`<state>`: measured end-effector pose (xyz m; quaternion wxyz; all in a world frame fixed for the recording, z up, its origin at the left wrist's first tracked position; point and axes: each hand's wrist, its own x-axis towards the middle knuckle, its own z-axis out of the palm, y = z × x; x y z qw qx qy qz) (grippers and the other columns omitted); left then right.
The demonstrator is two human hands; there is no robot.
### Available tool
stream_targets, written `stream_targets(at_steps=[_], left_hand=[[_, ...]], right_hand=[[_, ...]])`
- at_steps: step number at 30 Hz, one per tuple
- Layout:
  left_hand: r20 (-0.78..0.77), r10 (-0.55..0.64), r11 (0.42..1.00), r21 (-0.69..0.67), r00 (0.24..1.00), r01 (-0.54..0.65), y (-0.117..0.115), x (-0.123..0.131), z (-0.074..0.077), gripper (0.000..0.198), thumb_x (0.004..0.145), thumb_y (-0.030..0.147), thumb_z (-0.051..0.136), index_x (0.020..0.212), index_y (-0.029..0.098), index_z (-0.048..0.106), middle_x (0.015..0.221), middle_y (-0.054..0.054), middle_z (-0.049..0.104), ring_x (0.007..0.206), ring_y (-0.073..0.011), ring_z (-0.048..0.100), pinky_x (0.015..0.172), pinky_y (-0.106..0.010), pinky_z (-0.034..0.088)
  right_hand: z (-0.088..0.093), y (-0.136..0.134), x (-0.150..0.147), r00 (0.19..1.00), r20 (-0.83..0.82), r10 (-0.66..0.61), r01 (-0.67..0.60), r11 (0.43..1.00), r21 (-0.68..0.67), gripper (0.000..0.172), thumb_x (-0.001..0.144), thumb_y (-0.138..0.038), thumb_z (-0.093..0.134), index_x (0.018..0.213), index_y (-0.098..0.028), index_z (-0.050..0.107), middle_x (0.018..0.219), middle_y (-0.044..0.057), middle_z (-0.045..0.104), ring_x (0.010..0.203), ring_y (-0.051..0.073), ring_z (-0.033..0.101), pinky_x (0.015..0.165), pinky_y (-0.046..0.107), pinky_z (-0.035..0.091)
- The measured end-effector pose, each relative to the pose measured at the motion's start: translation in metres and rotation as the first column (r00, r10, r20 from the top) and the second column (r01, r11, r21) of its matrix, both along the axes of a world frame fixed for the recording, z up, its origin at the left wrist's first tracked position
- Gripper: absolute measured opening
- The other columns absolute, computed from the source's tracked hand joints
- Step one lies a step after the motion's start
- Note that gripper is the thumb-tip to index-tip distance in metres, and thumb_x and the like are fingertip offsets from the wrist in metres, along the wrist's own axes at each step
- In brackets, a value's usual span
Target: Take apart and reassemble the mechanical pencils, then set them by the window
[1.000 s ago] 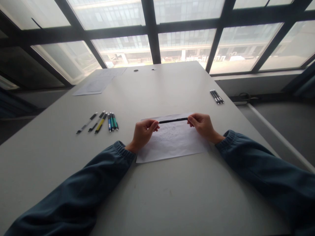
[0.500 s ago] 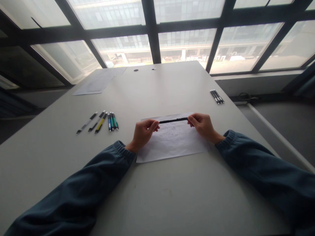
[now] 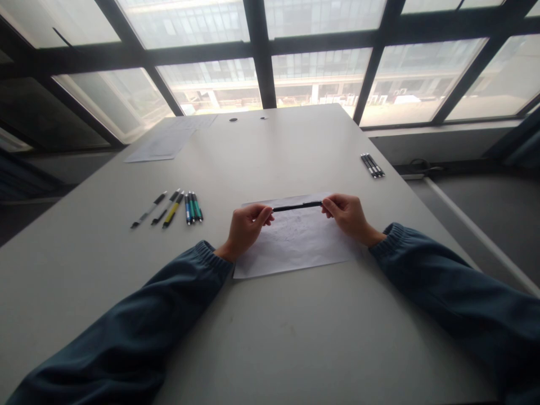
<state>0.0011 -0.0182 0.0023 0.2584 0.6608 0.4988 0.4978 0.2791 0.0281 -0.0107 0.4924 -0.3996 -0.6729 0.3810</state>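
A black pen (image 3: 297,207) is stretched nearly level between my two hands, above a sheet of paper (image 3: 295,253) with faint scribbles. My left hand (image 3: 250,226) pinches the pen's left end between thumb and fingers. At its right end, my right hand (image 3: 345,215) grips it the same way. Both pen tips are hidden by my fingers. Left of my left hand lie blue and green pens (image 3: 193,208) side by side, then a yellow pen (image 3: 172,210) and grey-and-black pens (image 3: 149,210).
Several black pens (image 3: 372,166) lie together near the right edge of the white table (image 3: 270,337). More paper sheets (image 3: 158,143) rest at the back left. Two small round dark fittings sit near the far edge, before the windows.
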Motion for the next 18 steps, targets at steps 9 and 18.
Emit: stream_targets(at_steps=[9,18], left_hand=[[-0.003,-0.007,1.0,-0.009,1.0,0.007,0.0006,-0.0009,-0.001,0.036,0.093,0.046,0.066,0.076,0.015,0.072,0.066,-0.005,0.071,0.056,-0.0119,0.065,0.055,-0.022,0.053],[0.0,-0.007,1.0,-0.014,1.0,0.007,-0.0001,-0.0004,-0.0003,0.035,0.093,0.045,0.067,0.074,0.015,0.072,0.064,-0.004,0.071,0.054,-0.0113,0.064,0.053,-0.021,0.052]], right_hand=[[0.0009,-0.0003,-0.0007,1.0,0.006,-0.005,0.005,1.0,0.002,0.046,0.089,-0.06,0.065,0.07,-0.018,0.068,0.063,0.004,0.066,0.056,0.014,0.058,0.053,0.027,0.045],[-0.0009,0.0009,-0.0003,1.0,-0.001,0.004,-0.004,1.0,0.003,0.044,0.09,-0.057,0.065,0.07,-0.017,0.068,0.063,0.003,0.065,0.056,0.013,0.057,0.053,0.026,0.044]])
